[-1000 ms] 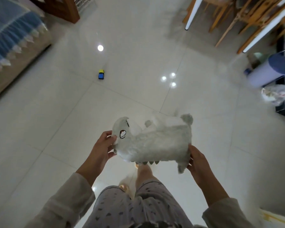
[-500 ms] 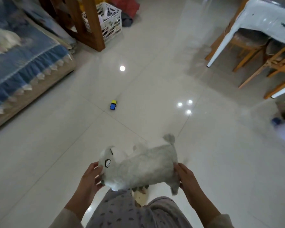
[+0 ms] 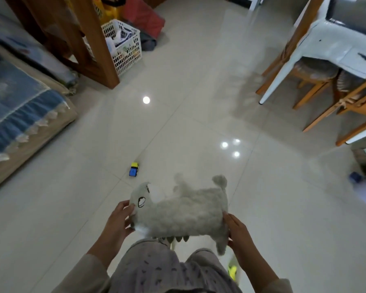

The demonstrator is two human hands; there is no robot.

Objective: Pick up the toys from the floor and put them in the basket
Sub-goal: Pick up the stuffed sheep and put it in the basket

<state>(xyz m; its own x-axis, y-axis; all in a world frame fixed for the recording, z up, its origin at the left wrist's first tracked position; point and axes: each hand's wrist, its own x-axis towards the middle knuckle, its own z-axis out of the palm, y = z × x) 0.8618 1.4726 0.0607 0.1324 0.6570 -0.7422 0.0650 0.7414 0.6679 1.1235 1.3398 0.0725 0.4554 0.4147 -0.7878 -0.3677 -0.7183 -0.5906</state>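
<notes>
I hold a grey plush animal toy between both hands, low in the view above my knees. My left hand grips its head end and my right hand grips its rear end. A small blue and yellow toy car lies on the tiled floor just beyond the plush. The white lattice basket stands at the far left beside a wooden post, with several items inside it. A yellow-green thing shows by my right leg, mostly hidden.
A sofa with a blue cover runs along the left. A wooden post stands in front of the basket. A white table and wooden chairs fill the right. A red bag lies behind the basket.
The view has tilted up and moved forward, bringing the basket, sofa and table into sight. The toy car is now nearer. Both hands still hold the plush, now lower in view.
</notes>
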